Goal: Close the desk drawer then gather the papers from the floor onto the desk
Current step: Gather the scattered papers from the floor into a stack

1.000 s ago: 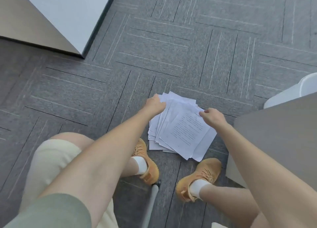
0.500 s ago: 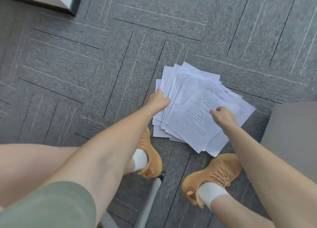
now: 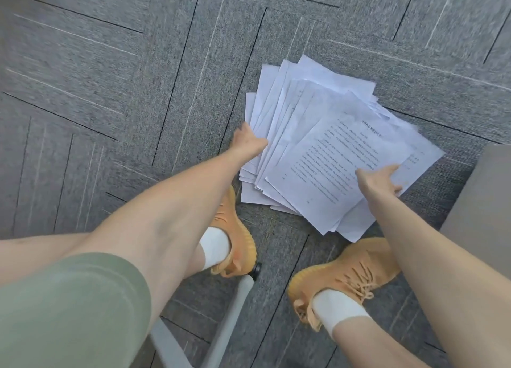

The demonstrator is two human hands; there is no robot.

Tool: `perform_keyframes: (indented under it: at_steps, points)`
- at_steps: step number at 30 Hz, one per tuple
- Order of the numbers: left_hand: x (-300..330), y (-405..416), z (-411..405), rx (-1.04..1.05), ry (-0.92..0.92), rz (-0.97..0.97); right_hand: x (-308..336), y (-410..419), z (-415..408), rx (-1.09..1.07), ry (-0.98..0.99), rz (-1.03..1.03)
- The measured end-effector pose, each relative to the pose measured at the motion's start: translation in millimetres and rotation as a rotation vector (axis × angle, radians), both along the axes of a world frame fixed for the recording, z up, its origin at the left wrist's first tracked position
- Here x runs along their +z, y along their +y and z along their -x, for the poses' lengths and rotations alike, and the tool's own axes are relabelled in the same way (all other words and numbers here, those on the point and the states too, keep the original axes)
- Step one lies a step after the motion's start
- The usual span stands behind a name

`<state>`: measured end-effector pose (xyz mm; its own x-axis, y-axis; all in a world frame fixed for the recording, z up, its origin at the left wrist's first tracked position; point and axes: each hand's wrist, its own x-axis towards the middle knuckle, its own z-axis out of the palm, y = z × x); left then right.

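Head view: the person is bending over a fanned pile of papers (image 3: 326,152) that is lying on the grey carpet (image 3: 110,91), just ahead of two orange shoes (image 3: 348,276). The left hand (image 3: 249,142) is pressing against the pile's left edge, fingers tucking toward or under the sheets; whether it is actually pinching any paper cannot be told, as the fingertips are hidden. The right hand (image 3: 381,179) is lying spread and flat on the near right corner of the top printed sheet, fingers extended, gripping nothing that shows.

The pile's long axis is running from the near left to the far right, with the sheets splaying out toward the top and left. The pile is sitting between the two hands, so both are touching it (neither is reaching); the left hand is covering the ragged, fanned side, the right the lower corner beside a beige panel (image 3: 481,201) at the frame's right edge, possibly the desk.

Judgement: the gathering step is in hand, and the sheets are needing to be squeezed together from both sides before any lift. The drawer is not showing here, so its state cannot be confirmed. A grey chair leg (image 3: 229,320) is standing between the feet
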<state>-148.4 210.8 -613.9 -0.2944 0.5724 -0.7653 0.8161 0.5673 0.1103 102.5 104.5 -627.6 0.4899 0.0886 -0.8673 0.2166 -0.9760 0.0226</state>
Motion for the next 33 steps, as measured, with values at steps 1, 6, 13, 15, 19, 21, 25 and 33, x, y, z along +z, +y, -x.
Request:
perform_keyframes:
  at_steps: [1, 6, 13, 15, 19, 21, 25, 33]
  points:
    - [-4.9, -0.9, 0.8, 0.013, 0.02, -0.006, -3.9, -1.7, 2.6, 0.009, 0.004, -0.003]
    - [-17.3, -5.4, -2.6, 0.002, 0.085, -0.054, -10.8, -4.2, 14.6, 0.052, 0.018, -0.054]
    - [-21.5, -4.8, -2.6, 0.046, 0.051, -0.089, -11.4, -2.9, 23.8, 0.279, 0.063, -0.266]
    - [-21.7, -5.7, -1.8, 0.054, 0.03, -0.115, -9.5, 2.3, 27.4, 0.349, 0.09, -0.349]
    - [-20.1, -5.0, -3.6, 0.035, -0.007, -0.148, -7.0, 7.1, 28.8, 0.375, 0.026, -0.407]
    - [-20.0, -3.5, -3.9, 0.063, -0.019, -0.147, -7.2, 4.7, 24.5, 0.324, -0.092, -0.348]
    - [-21.2, -4.8, -4.7, 0.082, -0.091, -0.151, -12.8, -6.3, 19.0, 0.222, -0.049, -0.263]
    - [-22.7, -18.8, -46.6, 0.139, -0.365, -0.077, -12.1, -11.6, 17.4, 0.161, -0.052, -0.337]
